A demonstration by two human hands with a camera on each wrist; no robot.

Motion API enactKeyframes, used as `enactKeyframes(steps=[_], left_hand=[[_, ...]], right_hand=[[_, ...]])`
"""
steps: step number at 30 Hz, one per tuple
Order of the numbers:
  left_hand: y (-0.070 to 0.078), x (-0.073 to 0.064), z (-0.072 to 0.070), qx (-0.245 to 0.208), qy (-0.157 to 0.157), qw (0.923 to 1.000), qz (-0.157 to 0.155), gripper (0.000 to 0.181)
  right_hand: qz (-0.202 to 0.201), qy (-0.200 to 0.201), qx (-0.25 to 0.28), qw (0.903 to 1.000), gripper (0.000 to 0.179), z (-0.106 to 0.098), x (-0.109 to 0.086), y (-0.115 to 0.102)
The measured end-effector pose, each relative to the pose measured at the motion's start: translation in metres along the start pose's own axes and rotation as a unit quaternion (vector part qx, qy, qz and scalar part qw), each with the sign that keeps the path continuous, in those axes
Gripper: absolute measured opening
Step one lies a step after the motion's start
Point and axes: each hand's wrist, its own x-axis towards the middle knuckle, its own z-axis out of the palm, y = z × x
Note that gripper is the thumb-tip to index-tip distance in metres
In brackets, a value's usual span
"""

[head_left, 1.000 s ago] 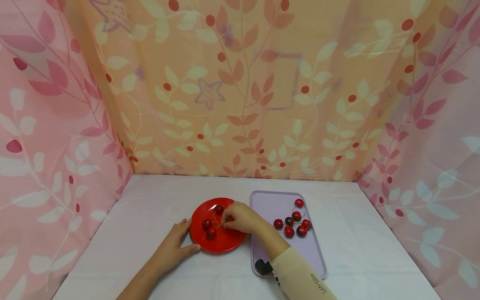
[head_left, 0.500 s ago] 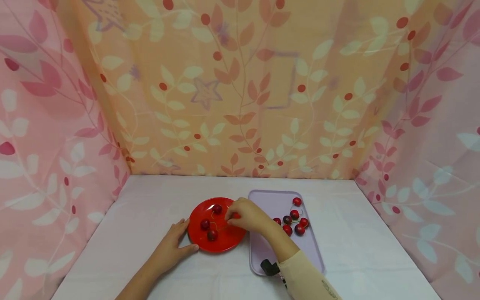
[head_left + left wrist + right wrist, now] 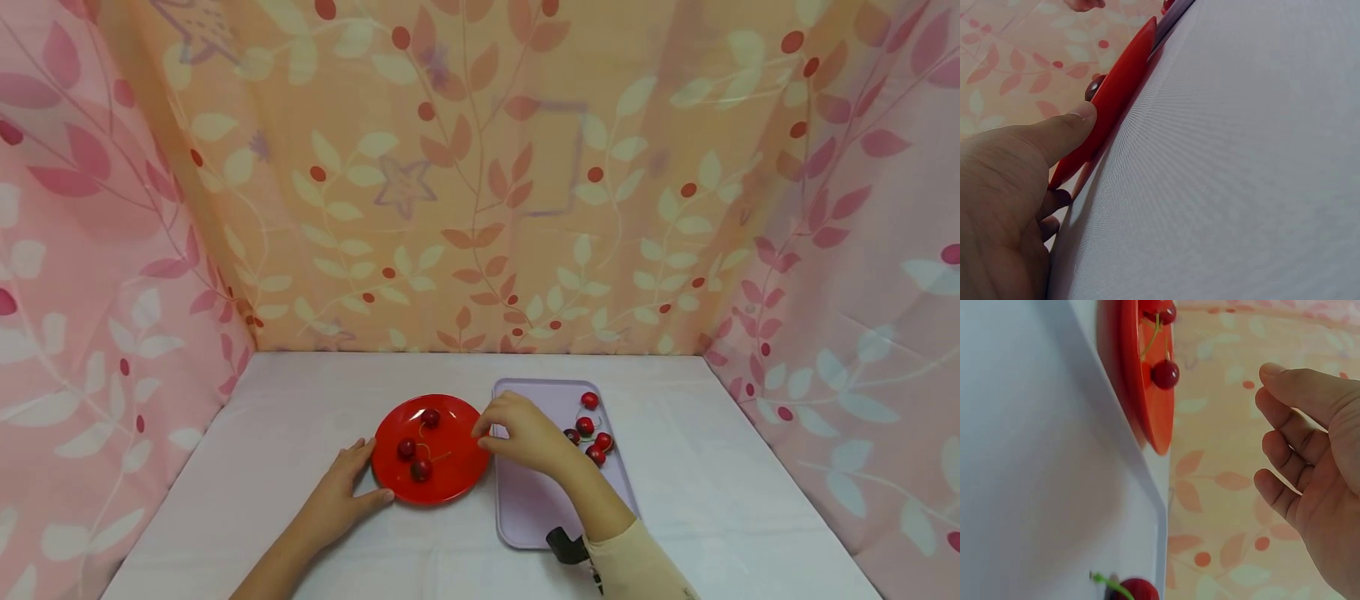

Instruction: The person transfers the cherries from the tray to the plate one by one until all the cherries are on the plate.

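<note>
A red plate [image 3: 457,479] stands left of the middle, with three stemmed cherries on it: one cherry [image 3: 431,417] at the back, one [image 3: 407,449] on the left, one [image 3: 422,470] in front. My left hand [image 3: 341,497] rests at the plate's left rim, fingers and thumb spread along it; the left wrist view shows the thumb [image 3: 1066,134] against the rim. My right hand [image 3: 525,433] hovers near the plate's right edge, over the tray's left part. Its thumb and fingers [image 3: 1279,447] are loosely bent, with nothing between them in the right wrist view.
Right of the plate lies a lilac tray [image 3: 525,517] holding several cherries [image 3: 589,401], partly hidden behind my right arm. A black wrist device [image 3: 566,546] shows at my right sleeve. White cloth covers the table [image 3: 720,483], and patterned curtains [image 3: 480,183] enclose it.
My right hand has lifted away from the cherries on the plate and moved right towards the tray. My left hand stays at the plate's rim. The head view has shifted slightly.
</note>
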Motion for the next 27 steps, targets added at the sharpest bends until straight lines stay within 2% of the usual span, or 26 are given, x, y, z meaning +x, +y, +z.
enactKeyframes(steps=[10, 15, 27], left_hand=[[0.0, -0.001, 0.0, 0.003, -0.001, 1.0, 0.001, 0.103], [-0.001, 0.0, 0.0, 0.001, -0.002, 1.0, -0.003, 0.104], [-0.001, 0.001, 0.0, -0.003, -0.005, 1.0, -0.007, 0.105]], right_hand=[[0.007, 0.038, -0.001, 0.9993, 0.011, -0.012, -0.029, 0.014], [0.03, 0.044, 0.005, 0.9986, 0.012, -0.015, -0.043, 0.023], [-0.009, 0.085, -0.016, 0.9962, 0.019, -0.011, -0.071, 0.049]])
